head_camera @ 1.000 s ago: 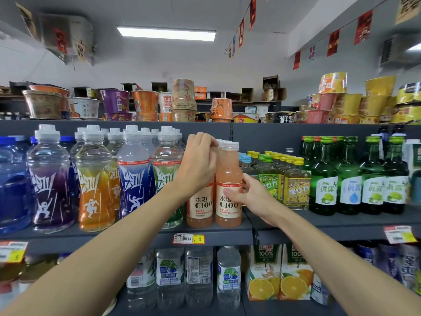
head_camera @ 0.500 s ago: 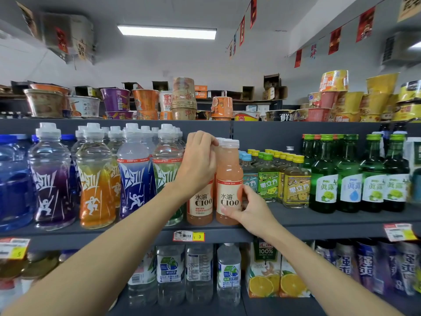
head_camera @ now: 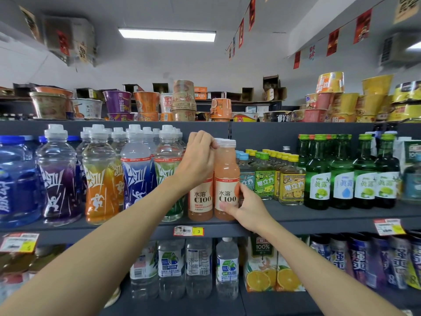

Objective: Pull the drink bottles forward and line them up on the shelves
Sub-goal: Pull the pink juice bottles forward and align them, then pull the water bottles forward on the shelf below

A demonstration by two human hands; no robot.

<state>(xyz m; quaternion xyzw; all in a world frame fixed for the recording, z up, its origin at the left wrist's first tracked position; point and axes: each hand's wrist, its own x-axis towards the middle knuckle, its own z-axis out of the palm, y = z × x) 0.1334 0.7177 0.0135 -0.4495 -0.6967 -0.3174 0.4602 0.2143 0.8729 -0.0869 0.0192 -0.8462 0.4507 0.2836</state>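
Note:
Two pink C100 bottles stand side by side at the front of the grey middle shelf [head_camera: 319,221]. My left hand [head_camera: 198,160] curls round the neck and cap of the left C100 bottle [head_camera: 200,204], hiding its top. My right hand [head_camera: 247,205] pinches the lower label of the right C100 bottle [head_camera: 226,169], thumb in front and fingers behind. More caps of the same drink show just behind them.
Sport drink bottles [head_camera: 100,179] and blue jugs [head_camera: 16,179] fill the shelf to the left. Small yellow-capped bottles [head_camera: 291,183] and green soju bottles [head_camera: 341,176] stand to the right. Noodle cups [head_camera: 145,101] sit above; water bottles [head_camera: 198,267] and juice cartons [head_camera: 259,265] below.
The right C100 bottle has been slid a little nearer the shelf's front edge and my right hand has dropped to its lower label. My left hand stays on the left bottle's neck.

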